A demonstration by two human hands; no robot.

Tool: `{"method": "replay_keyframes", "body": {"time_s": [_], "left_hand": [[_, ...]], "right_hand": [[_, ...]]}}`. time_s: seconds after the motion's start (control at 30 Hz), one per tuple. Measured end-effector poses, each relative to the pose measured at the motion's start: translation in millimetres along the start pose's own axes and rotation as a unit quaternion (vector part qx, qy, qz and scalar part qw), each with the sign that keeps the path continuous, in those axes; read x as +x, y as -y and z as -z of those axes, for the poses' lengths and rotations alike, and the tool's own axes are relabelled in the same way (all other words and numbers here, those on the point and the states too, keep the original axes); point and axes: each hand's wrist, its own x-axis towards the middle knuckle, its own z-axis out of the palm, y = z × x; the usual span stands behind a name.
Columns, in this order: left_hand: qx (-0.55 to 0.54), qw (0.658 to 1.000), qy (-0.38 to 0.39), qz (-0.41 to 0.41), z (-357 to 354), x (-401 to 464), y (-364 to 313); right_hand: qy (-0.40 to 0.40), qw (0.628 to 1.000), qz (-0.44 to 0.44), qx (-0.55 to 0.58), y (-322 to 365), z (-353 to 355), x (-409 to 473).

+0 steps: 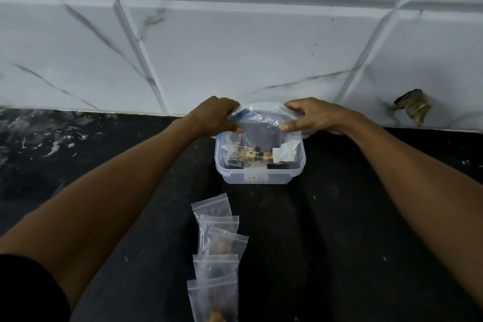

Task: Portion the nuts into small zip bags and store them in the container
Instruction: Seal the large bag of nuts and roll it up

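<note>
Left hand (218, 117) and right hand (312, 118) pinch the top edge of a clear nut bag (261, 125) over the plastic container (261, 176) (five small zip bags (218, 248) wait nearby); sealing calls for even pressure along the strip.

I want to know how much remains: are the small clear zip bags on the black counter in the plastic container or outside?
Outside. The small clear zip bags lie in a row on the black counter, in front of the clear plastic container.

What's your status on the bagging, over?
Left hand and right hand both grip big bag over container. Five small bags lined up on counter, not stored. Nothing in the way.
</note>
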Motion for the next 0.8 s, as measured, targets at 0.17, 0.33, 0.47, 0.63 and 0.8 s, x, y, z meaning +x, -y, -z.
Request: {"method": "replay_keyframes", "body": {"time_s": [0.17,0.33,0.47,0.63,0.8], "left_hand": [[-0.022,0.999,-0.034,-0.016,-6,0,1],[-0.07,0.997,-0.009,0.014,-7,6,11],[-0.19,0.982,-0.001,0.023,-2,2,25],[-0.299,0.953,-0.001,0.049,-8,-4,29],[-0.274,0.961,-0.002,0.037,-14,-10,34]], "right_hand": [[-0.06,0.997,-0.004,0.045,-13,-10,11],[-0.069,0.991,-0.02,0.114,-18,-12,15],[-0.073,0.978,-0.018,0.194,-29,-11,19],[-0.082,0.975,-0.028,0.202,-37,-13,24],[-0.066,0.988,-0.063,0.127,-43,-17,22]]}}
